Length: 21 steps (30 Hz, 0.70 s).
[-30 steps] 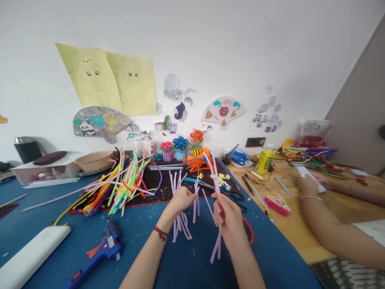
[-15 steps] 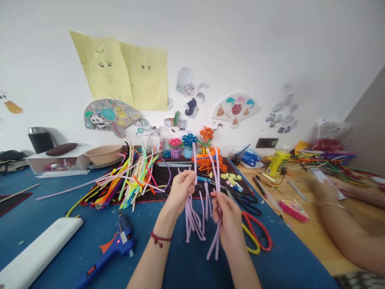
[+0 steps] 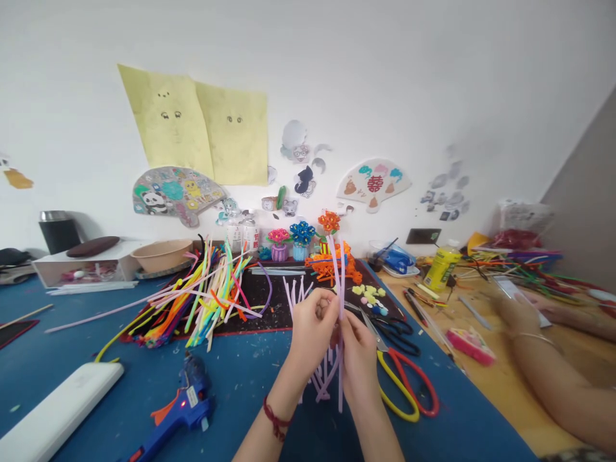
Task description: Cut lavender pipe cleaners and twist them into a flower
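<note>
Over the blue mat (image 3: 245, 385), the left hand (image 3: 312, 328) curls with thumb and forefinger pinched on the upright lilac strips (image 3: 337, 276). Just beside it, the right hand (image 3: 360, 353) closes its fingers around the same strips lower down, left of the red-and-yellow-handled scissors (image 3: 408, 386).

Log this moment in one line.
left hand: at lilac strips | right hand: holding lilac strips | nearby: red-and-yellow scissors, glue gun

Left hand (image 3: 312, 330): bare, with bare forearm (image 3: 260, 443). Bracelet (image 3: 275, 419), one: left wrist, slim dark red cord, braided in look, small knots clustered at its near side. Right hand (image 3: 360, 353): bare, wrist (image 3: 368, 398) unadorned.
</note>
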Tool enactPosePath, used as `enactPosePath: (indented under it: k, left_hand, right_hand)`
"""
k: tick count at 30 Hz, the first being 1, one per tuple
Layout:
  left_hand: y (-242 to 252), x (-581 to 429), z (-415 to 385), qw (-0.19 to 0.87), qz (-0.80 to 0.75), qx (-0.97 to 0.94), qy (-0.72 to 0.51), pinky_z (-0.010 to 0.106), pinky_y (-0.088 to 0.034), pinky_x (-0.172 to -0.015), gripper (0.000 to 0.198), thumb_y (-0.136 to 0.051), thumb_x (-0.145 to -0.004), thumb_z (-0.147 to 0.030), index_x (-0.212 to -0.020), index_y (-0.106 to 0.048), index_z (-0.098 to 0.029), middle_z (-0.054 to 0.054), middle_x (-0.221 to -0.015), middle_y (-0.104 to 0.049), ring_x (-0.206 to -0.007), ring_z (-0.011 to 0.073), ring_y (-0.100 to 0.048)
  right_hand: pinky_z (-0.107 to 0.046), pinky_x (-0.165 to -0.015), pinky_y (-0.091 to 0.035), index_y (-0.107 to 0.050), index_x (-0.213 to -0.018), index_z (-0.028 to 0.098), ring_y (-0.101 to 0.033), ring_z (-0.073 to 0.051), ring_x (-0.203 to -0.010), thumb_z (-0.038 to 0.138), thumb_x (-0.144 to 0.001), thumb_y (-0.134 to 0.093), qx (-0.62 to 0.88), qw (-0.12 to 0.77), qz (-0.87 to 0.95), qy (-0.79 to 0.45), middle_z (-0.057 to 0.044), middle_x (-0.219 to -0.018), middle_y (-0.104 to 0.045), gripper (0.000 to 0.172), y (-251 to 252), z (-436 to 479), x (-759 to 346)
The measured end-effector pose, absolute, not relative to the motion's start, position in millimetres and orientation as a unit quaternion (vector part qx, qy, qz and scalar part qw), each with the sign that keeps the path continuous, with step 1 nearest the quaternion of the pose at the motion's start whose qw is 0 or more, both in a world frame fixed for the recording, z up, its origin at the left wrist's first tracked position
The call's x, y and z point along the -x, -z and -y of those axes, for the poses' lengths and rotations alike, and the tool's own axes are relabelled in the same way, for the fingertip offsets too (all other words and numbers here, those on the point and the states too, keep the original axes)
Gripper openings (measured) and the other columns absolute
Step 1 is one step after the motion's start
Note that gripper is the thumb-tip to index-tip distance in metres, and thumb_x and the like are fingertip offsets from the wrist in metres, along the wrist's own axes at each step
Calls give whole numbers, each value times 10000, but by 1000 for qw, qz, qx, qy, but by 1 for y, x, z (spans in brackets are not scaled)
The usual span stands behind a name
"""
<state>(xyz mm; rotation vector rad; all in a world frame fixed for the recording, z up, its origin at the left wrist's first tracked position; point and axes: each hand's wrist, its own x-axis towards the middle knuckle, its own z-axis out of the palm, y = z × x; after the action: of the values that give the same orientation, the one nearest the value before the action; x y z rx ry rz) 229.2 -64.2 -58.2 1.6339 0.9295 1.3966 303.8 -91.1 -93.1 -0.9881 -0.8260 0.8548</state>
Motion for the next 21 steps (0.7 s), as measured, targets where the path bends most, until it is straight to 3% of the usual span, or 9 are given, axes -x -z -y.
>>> enactPosePath:
  k: [6,12,21]
  left_hand:
    - [60,-228,63,333,-379,-671,-543,186,-314,-477,200,-529,-863,-338,-766,-578,-171,-58,-518,-465,-463,73,-422]
    - [62,-226,59,313,-369,-684,-546,187,-314,-493,182,-536,-858,-311,-763,-583,-163,-61,-518,-455,-476,72,-414]
    - [60,-225,58,284,-368,-701,-541,184,-307,-499,178,-536,-862,-295,-756,-592,-163,-68,-498,-435,-467,68,-395]
  right_hand:
    - [-245,-440,-249,-684,-805,152,-346,-109,-485,499,-775,-645,432,727,360,-396,33,-513,-452,350,95,91,-304]
    - [-237,-467,-250,-587,-633,161,-316,-89,-520,443,-792,-660,390,740,353,-420,43,-555,-423,332,92,94,-306]
    - [-244,-466,-245,-566,-597,157,-327,-87,-529,397,-757,-707,352,748,330,-456,25,-599,-469,321,90,94,-306]
